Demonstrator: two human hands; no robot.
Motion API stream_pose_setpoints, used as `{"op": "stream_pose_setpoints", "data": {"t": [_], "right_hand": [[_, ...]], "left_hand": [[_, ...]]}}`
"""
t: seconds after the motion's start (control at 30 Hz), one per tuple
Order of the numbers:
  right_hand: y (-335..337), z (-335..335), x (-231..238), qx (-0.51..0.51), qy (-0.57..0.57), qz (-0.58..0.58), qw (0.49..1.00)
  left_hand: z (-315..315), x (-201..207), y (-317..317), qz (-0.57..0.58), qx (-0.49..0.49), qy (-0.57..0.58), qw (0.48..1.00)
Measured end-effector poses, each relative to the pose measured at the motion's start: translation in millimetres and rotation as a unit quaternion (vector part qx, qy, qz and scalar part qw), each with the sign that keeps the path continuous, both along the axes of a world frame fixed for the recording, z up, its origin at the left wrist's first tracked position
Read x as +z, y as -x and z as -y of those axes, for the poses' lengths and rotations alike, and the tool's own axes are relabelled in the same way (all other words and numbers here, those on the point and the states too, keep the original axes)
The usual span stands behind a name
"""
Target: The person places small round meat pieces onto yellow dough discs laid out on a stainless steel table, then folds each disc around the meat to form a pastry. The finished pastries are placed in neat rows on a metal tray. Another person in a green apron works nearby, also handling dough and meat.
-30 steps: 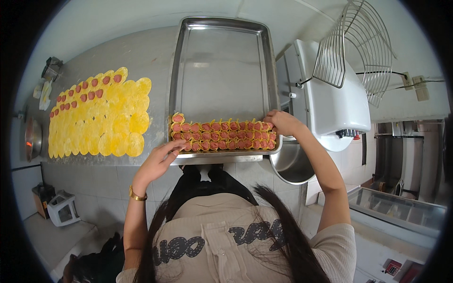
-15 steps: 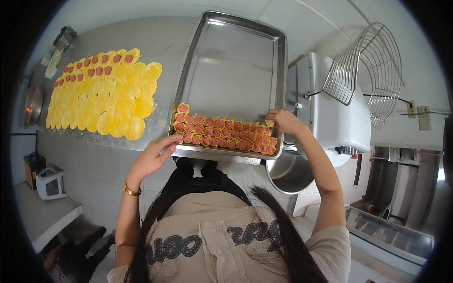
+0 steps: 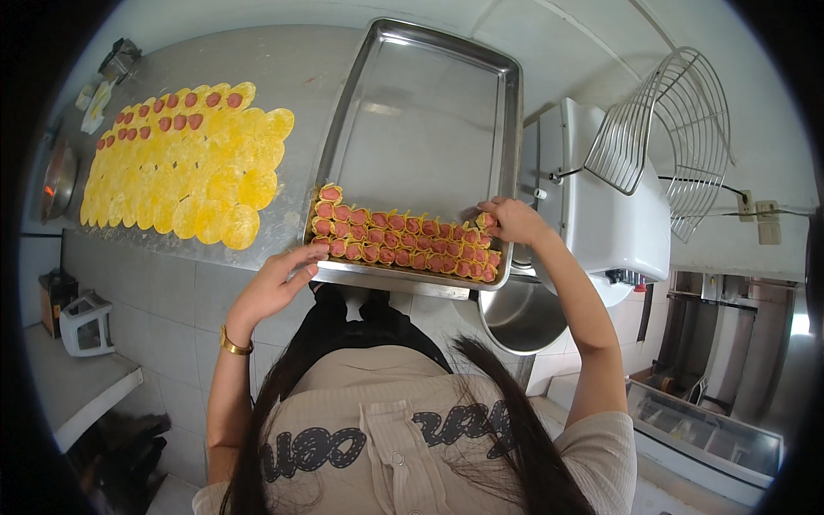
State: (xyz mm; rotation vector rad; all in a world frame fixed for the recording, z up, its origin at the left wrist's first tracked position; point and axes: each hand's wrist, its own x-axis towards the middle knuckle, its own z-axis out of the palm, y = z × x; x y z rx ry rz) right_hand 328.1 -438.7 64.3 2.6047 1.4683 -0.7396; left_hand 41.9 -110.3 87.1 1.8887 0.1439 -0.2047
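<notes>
Several yellow-wrapped dumplings point(image 3: 396, 240) with pink meat tops stand in close rows along the near end of a large metal tray point(image 3: 412, 150). At the right end of the rows, my right hand point(image 3: 515, 221) pinches one dumpling point(image 3: 487, 221) between thumb and fingers. My left hand point(image 3: 279, 279), wearing a gold watch, rests by the tray's near left corner; its fingers are outstretched and its thumb is apart, with nothing held. Its fingertips lie against the rim or the corner dumpling; I cannot tell which. On the counter at left, round yellow wrappers point(image 3: 189, 180) overlap, with pink meat balls point(image 3: 178, 122) on the far ones.
To the right stands a white machine point(image 3: 614, 206) with a wire guard point(image 3: 661, 129); a steel bowl point(image 3: 524, 318) sits below it. A metal bowl point(image 3: 60, 180) is at the counter's far left. A white plastic frame point(image 3: 86, 324) lies lower left.
The view has shifted slightly. My right hand still grips the dumpling in nearly the same spot, and my left hand stays by the tray corner.
</notes>
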Motion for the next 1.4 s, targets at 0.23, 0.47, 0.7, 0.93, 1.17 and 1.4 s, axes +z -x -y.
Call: {"op": "stream_pose_setpoints", "data": {"t": [0.23, 0.47, 0.7, 0.93, 1.17, 1.4], "right_hand": [[0, 6, -3, 0.063, -0.056, -0.054, 0.995], [11, 11, -6, 0.009, -0.046, -0.049, 0.998], [25, 14, 2, -0.025, -0.042, -0.046, 0.998], [29, 17, -4, 0.009, -0.041, 0.026, 0.999], [25, 19, -15, 0.029, -0.04, 0.048, 0.998], [20, 22, -9, -0.026, -0.088, 0.024, 0.995]], "left_hand": [[0, 0, -1, -0.01, -0.001, 0.002, 1.0], [-2, -5, -1, -0.013, -0.004, 0.0, 1.0], [-2, -6, -7, 0.016, -0.022, -0.004, 1.0], [-2, -8, -14, 0.015, -0.035, 0.005, 0.999], [-3, -4, -18, 0.005, -0.042, 0.008, 0.999], [57, -2, -96, 0.138, -0.168, -0.122, 0.968]]}}
